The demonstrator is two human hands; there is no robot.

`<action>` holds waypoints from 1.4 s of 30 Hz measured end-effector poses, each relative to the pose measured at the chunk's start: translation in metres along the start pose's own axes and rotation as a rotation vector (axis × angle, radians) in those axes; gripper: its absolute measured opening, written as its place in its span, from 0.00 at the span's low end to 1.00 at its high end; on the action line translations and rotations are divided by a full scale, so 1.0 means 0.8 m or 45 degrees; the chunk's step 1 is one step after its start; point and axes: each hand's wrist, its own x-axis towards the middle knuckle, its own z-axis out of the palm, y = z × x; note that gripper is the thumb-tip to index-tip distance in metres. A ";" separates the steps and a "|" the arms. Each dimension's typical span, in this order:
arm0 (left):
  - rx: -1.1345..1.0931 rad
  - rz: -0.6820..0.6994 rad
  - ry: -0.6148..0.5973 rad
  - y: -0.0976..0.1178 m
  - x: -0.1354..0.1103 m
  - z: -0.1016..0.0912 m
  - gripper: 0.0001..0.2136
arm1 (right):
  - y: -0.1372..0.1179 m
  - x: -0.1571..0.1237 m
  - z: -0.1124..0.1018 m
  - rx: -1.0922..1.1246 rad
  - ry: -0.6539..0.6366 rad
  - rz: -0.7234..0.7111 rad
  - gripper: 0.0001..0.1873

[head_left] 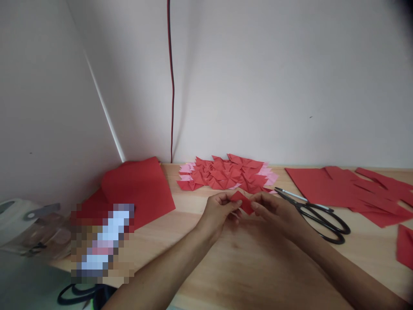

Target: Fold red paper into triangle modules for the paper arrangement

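Note:
My left hand (221, 211) and my right hand (274, 211) meet over the wooden table (245, 267), both pinching one small folded red paper piece (242, 201) between thumbs and fingers. Just beyond the hands lies a pile of several folded red and pink paper pieces (227, 173) against the wall.
Black scissors (318, 215) and a pen (301, 198) lie right of my hands. Cut red paper sheets and strips (351, 189) cover the right side. A larger red sheet (138, 189) lies at left, near a blurred-out object and a clear container (29, 228).

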 end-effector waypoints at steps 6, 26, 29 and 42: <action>-0.076 -0.019 -0.006 -0.002 0.000 0.002 0.14 | -0.005 -0.003 0.001 -0.150 0.099 -0.011 0.12; -0.268 0.056 -0.056 0.002 -0.001 0.004 0.11 | -0.011 -0.013 -0.004 -0.236 0.243 -0.217 0.11; -0.245 0.075 -0.042 0.004 -0.002 0.005 0.12 | -0.009 -0.015 -0.005 -0.319 0.224 -0.327 0.12; -0.217 0.080 -0.021 0.011 -0.003 0.005 0.13 | -0.015 -0.009 -0.016 -0.403 0.086 -0.656 0.06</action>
